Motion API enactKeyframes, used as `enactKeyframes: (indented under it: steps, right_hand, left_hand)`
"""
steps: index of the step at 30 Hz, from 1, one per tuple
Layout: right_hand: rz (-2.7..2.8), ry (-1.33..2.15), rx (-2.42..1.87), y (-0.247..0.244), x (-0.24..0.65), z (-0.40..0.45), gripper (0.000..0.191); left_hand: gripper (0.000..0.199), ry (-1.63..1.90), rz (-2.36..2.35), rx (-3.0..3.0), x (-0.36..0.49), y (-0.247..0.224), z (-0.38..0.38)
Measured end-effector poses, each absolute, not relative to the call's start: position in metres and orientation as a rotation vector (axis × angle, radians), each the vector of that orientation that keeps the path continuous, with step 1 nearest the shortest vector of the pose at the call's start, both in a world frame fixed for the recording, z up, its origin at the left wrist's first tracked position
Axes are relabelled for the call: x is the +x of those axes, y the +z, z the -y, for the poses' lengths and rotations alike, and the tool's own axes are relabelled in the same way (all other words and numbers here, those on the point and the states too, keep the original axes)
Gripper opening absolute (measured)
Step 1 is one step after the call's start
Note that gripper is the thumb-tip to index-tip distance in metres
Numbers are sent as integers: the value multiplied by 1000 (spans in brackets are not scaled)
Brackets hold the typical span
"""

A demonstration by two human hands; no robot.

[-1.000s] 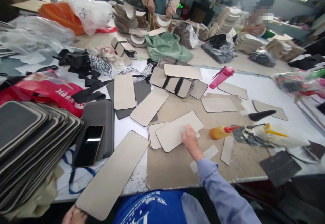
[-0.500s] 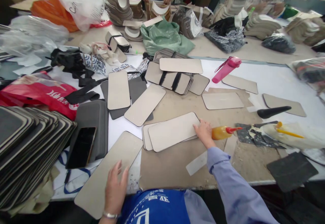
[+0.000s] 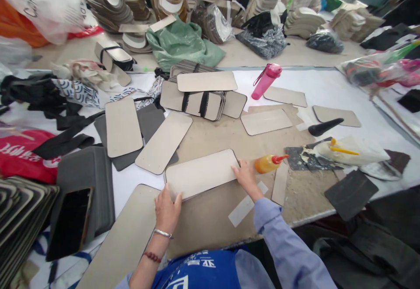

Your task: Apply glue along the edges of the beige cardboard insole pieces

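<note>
A short stack of beige rounded rectangular panels [image 3: 201, 173] with dark edges lies on the brown board in front of me, its edges lined up. My left hand [image 3: 168, 208] grips the near left end, thumb on the front edge. At the right end, my right hand [image 3: 246, 177] holds the stack, fingertips on its side. Just beyond that hand lies a bottle of amber glue [image 3: 267, 164] with a red nozzle. A longer beige panel [image 3: 121, 236] reaches under my left forearm. Another loose panel [image 3: 164, 142] slants behind the stack.
Strapped panels [image 3: 193, 101] lie at the back with a pink bottle [image 3: 266, 81] to their right. A black-handled tool [image 3: 325, 127] and a glue-smeared dark sheet [image 3: 298, 158] are on the right. A phone [image 3: 70, 223] rests on a grey case at left. Across the table, another person's hands handle curved pieces.
My left hand has moved up and right from above the long panel to the stack's left end. The fanned panels are now squared together. The view has shifted to the right.
</note>
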State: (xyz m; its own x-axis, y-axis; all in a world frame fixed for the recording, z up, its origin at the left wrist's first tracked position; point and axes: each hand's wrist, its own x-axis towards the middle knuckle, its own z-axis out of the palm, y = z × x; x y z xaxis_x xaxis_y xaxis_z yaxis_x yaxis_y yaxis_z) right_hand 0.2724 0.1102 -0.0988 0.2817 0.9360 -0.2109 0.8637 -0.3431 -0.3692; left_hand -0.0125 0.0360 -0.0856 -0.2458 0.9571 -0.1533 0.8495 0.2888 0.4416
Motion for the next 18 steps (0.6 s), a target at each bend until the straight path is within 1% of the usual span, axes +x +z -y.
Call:
enactKeyframes:
  steps: [6,11,14,16,18]
  right_hand:
    - [1454,629,-2272,-107,289,-92,30]
    - [1259,593,-2194,-99,315,-53,34]
    - [1085,473,-2234,-94,337,-38,44]
    - [981,380,-2220,-94,350,-41,57]
    - [978,360,-2167,-97,358,-52,68]
  left_hand:
    - [50,320,-2155,1686,2,-82,-43]
    - [48,373,-2080,1707,18,-83,-46]
    - [45,430,-2024,1708,26,-85,-46]
    - [42,487,-1989,1696,30,-87,-44]
    - [41,561,-1973,1676,33,-87,-42]
